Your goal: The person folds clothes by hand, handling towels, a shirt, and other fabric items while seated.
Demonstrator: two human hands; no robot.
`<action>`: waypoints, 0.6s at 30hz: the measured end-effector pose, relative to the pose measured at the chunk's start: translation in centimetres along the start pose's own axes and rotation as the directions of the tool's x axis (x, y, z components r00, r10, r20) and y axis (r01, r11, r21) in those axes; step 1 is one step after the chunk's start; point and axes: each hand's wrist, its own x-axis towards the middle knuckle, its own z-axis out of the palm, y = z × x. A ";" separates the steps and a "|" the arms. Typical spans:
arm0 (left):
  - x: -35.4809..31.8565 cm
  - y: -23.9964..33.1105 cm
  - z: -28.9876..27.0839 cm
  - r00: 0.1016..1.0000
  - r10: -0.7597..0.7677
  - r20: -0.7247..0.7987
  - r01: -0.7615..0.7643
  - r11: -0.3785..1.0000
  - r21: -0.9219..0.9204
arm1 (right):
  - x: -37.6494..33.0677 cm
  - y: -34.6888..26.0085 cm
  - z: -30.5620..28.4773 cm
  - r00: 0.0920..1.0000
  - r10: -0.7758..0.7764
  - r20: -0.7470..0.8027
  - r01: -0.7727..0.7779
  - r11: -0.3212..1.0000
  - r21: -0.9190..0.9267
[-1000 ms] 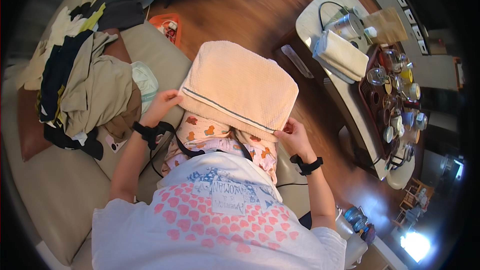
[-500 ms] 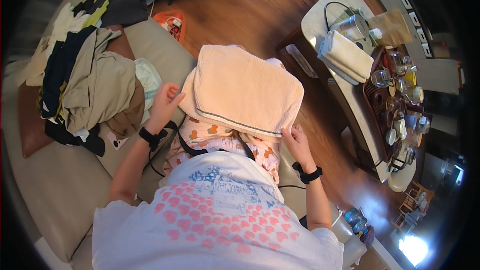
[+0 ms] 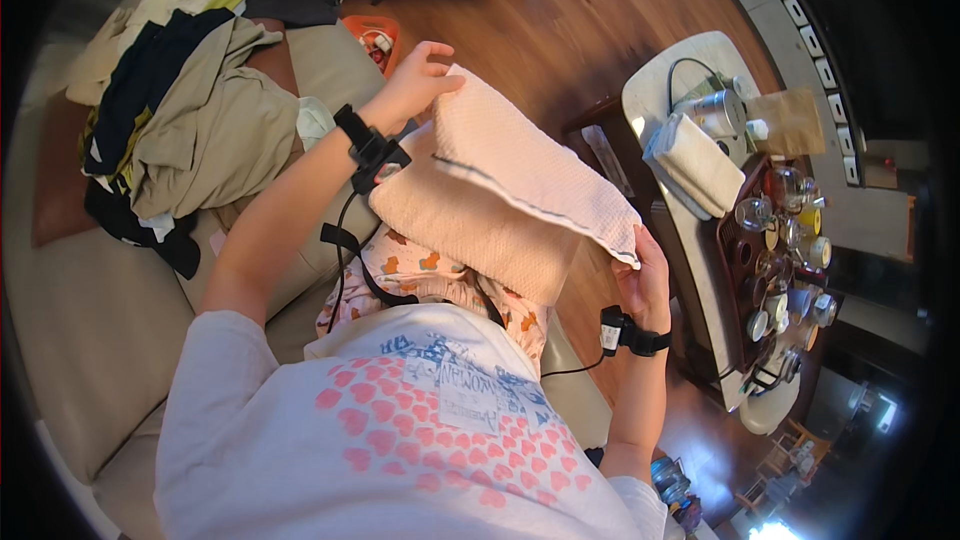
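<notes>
A peach-coloured textured towel [image 3: 530, 145] with a dark-striped hem lies folded across my lap, its upper layer lifted away from the lower one. At the far left corner of that raised layer, my left hand [image 3: 418, 85] grips the edge by thumb and fingers, some fingertips stretched past the cloth. My right hand [image 3: 645, 275] pinches the near right corner, beside the striped hem. Beneath the towel show my patterned pink trousers [image 3: 410, 258]. Black bands circle both wrists.
A heap of clothes [image 3: 200, 120] covers the sofa [image 3: 95, 340] at left. To the right stands a table [image 3: 640, 90] with a folded cream towel [image 3: 700, 165] and a tray [image 3: 735, 290] of cups and glassware. An orange container [image 3: 372, 40] sits on the wooden floor beyond the sofa.
The towel's upper layer has been raised and turned back from the hem near me. My left hand has moved far and rightward; my right hand has shifted right with its corner.
</notes>
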 end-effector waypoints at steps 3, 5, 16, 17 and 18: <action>-0.9 0.6 0.5 0.994 -0.091 0.066 0.089 0.995 0.043 | 0.4 0.2 -0.5 0.997 0.057 -0.050 -0.057 0.998 -0.010; -2.2 -1.3 0.3 0.977 0.061 0.204 -0.081 0.993 0.091 | 0.1 0.9 -0.1 0.997 0.083 -0.005 -0.083 0.995 -0.047; -7.1 -8.6 -3.2 0.940 0.029 0.339 -0.109 0.969 0.221 | -2.3 8.1 -1.2 0.958 0.264 0.115 -0.166 0.831 -0.531; -6.7 -8.6 -3.4 0.937 0.031 0.348 -0.114 0.968 0.223 | -2.1 8.5 -1.3 0.960 0.254 0.116 -0.160 0.841 -0.517; -6.2 -8.5 -3.8 0.942 -0.055 0.330 -0.010 0.981 0.192 | -1.7 8.4 -1.6 0.963 0.245 0.112 -0.156 0.845 -0.511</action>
